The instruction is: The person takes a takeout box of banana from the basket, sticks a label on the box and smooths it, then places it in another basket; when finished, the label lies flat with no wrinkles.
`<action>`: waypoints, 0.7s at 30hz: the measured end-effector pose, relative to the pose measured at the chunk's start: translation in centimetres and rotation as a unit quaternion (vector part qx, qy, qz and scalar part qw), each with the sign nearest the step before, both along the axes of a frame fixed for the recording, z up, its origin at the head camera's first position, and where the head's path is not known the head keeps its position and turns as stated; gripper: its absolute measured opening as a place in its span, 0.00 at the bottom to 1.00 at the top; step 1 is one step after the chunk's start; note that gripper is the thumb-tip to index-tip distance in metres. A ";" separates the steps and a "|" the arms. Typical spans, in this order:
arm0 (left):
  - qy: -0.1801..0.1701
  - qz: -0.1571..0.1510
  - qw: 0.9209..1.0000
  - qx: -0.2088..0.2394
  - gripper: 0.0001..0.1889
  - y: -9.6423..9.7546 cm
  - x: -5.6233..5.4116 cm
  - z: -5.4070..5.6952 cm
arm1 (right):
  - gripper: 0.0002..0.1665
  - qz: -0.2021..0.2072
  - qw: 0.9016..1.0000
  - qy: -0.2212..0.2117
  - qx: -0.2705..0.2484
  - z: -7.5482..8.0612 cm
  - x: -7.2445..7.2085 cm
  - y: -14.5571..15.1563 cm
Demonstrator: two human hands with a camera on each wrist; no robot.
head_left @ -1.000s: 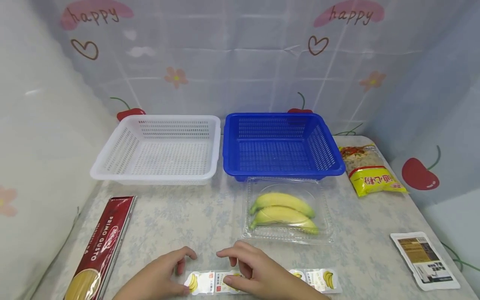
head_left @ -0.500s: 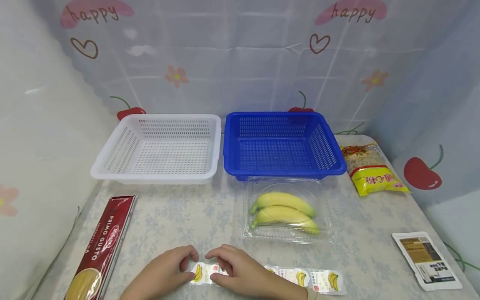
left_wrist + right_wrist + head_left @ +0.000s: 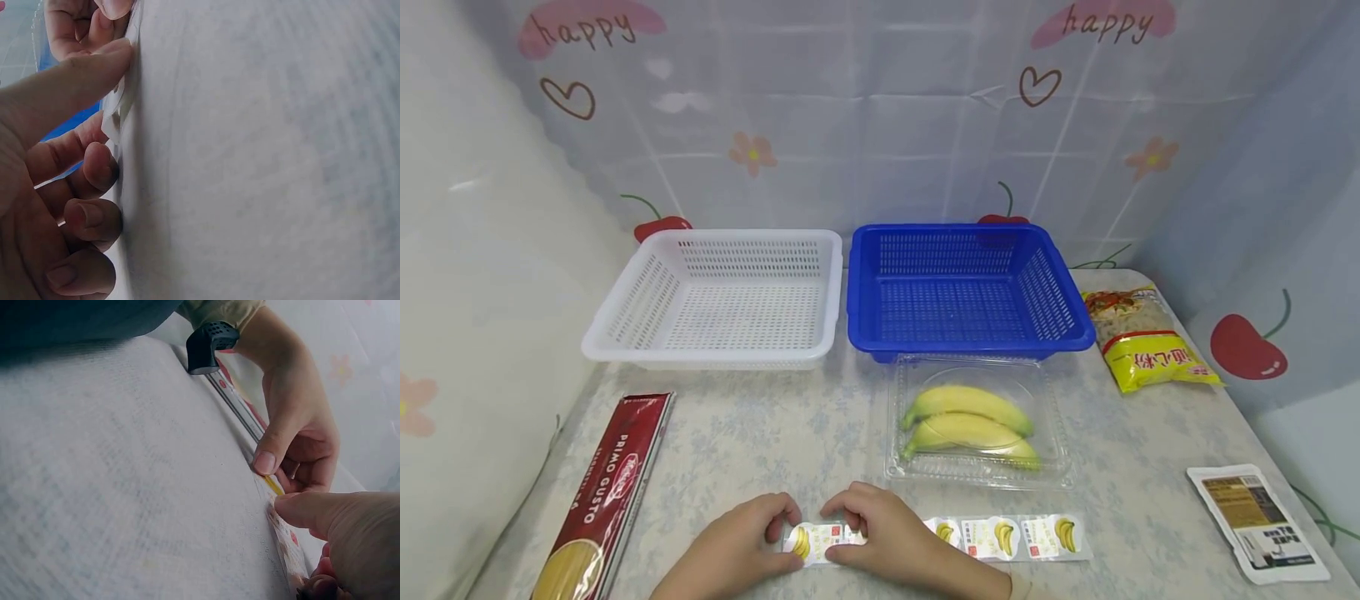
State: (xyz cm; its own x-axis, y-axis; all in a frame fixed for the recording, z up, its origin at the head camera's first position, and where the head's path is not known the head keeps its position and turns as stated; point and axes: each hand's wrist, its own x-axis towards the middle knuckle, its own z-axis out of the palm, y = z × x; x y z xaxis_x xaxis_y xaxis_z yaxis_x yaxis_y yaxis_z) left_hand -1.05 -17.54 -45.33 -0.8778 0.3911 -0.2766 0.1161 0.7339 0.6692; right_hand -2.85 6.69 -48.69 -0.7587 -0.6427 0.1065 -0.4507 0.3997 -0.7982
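Label strip: white, banana-printed (image 3: 992,539), lying on the table (image 3: 722,442) near you; your right hand covers its middle, the rest runs out to the right.
Left hand: (image 3: 741,542) pinching the strip's left end. Head view hides the grip; left wrist shows your thumb (image 3: 94,75) on it, forefinger at the strip's edge, other fingers curled by the table.
Right hand: (image 3: 891,533) gripping the strip too, thumb on the printed side. Right wrist shows both thumbs near each other with a bit of yellow print between; the far fingers are partly hidden.
Bananas: two (image 3: 966,429) in a clear container (image 3: 1060,450), just in front of the blue basket (image 3: 970,344); head view only for the bananas.
Left side: red spaghetti pack (image 3: 606,492); white basket (image 3: 715,358) behind it, next to the blue one.
Right side: yellow bag (image 3: 1150,350) beside the blue basket, white pouch (image 3: 1258,525) nearer you; only head view has these.
Left cuff: beige (image 3: 225,312), black bracket (image 3: 209,347) below it, right wrist view only.
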 end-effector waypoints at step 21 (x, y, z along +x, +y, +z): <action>0.037 0.005 0.999 0.010 0.07 0.6 -0.5 -0.1 | 0.19 -0.012 0.999 0.034 0.029 -0.3 0.2 -0.2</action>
State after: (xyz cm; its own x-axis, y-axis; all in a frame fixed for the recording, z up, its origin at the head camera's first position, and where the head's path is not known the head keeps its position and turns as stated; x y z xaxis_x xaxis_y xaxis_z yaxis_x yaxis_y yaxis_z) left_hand -1.58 -16.90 -45.40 -0.8996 0.3867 -0.2031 0.1587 0.7225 0.6730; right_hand -2.67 6.45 -48.96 -0.7665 -0.6307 0.1214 -0.4929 0.4564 -0.7408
